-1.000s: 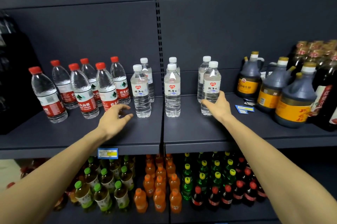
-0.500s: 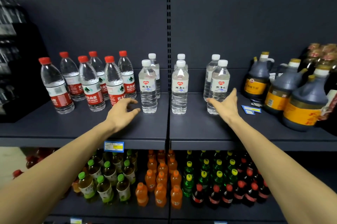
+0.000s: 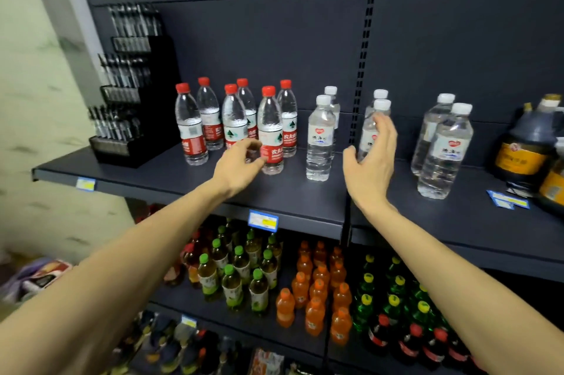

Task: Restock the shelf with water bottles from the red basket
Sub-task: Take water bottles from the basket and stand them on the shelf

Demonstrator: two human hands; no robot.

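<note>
Several red-capped water bottles (image 3: 270, 130) stand in a cluster on the dark shelf (image 3: 293, 194). To their right stand white-capped water bottles in pairs: one pair (image 3: 319, 138), a middle pair (image 3: 370, 127) and a right pair (image 3: 444, 150). My left hand (image 3: 236, 165) hovers just in front of the red-capped cluster, fingers loosely curled, holding nothing. My right hand (image 3: 370, 162) is open with fingers spread in front of the middle white-capped pair, partly covering it. The red basket is out of view.
A black tiered display rack (image 3: 128, 99) stands at the shelf's left end. Dark jugs with yellow labels (image 3: 525, 151) stand at the right, with blue tags (image 3: 508, 200) lying before them. Green-, orange- and red-capped drinks (image 3: 317, 292) fill the shelf below. Price tags (image 3: 263, 219) hang on the shelf edge.
My view has swung to the left, bringing the wall and black rack into sight. My right hand left the rightmost white-capped bottle and moved left to the middle pair. My left hand stayed by the red-capped bottles.
</note>
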